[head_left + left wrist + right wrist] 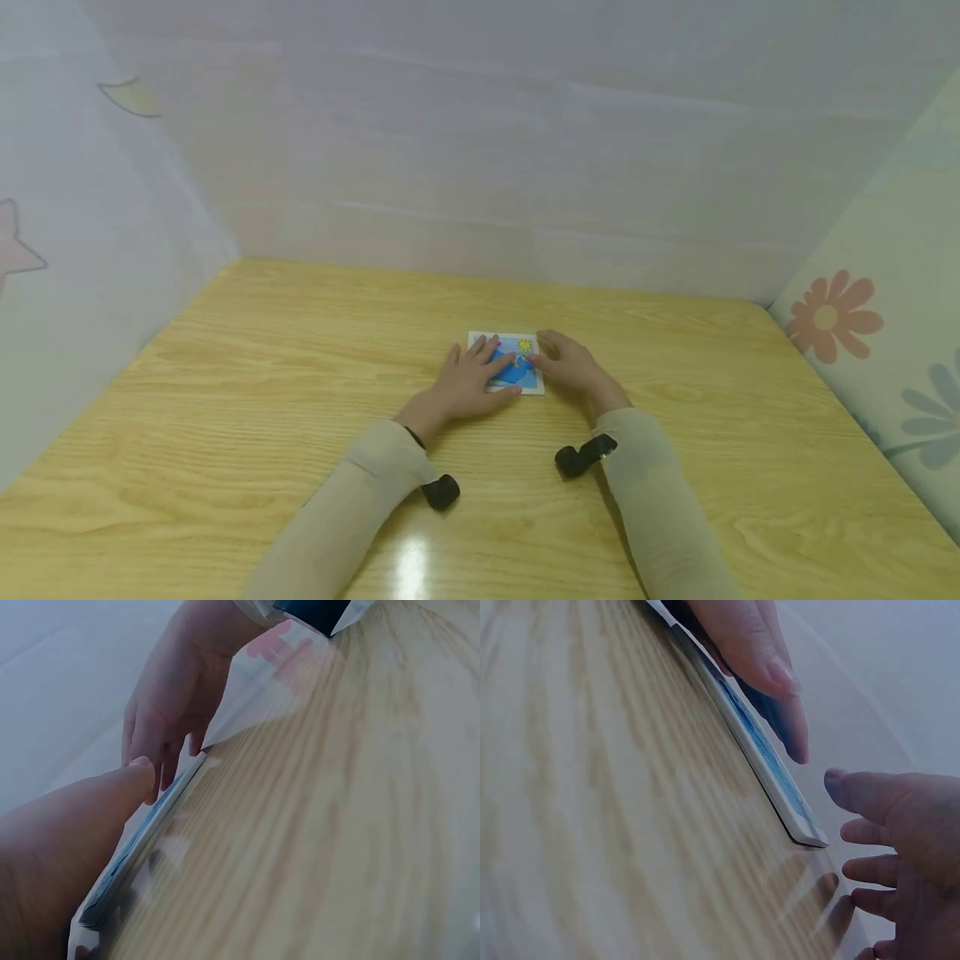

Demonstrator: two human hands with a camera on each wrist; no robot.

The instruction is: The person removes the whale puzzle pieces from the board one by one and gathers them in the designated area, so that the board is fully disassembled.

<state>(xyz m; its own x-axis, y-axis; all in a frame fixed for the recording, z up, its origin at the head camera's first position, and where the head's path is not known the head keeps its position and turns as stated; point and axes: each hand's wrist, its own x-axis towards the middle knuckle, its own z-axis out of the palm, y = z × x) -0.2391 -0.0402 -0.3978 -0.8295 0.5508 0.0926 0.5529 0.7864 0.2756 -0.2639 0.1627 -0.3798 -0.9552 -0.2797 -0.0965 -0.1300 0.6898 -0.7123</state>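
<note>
A small flat picture board (531, 381) with a white border lies on the wooden table. Its picture has a large blue shape and a yellow flower. Over the left part of it my left hand (468, 383) is spread, fingers straight, hiding much of the picture. My right hand (576, 364) is at the board's right edge, its thumb reaching over that side. In the right wrist view the board's thin side (761, 761) shows, and the right fingers (874, 870) extend beside its near corner. The left wrist view shows the left thumb (112, 799) above the board.
The wooden table (300, 350) stretches out around both hands. A pale sheet wall (480, 150) rises behind it, with side walls printed with a star (17, 246) and a red flower (832, 317). Black wrist cameras (441, 493) sit on both sleeves, low over the table.
</note>
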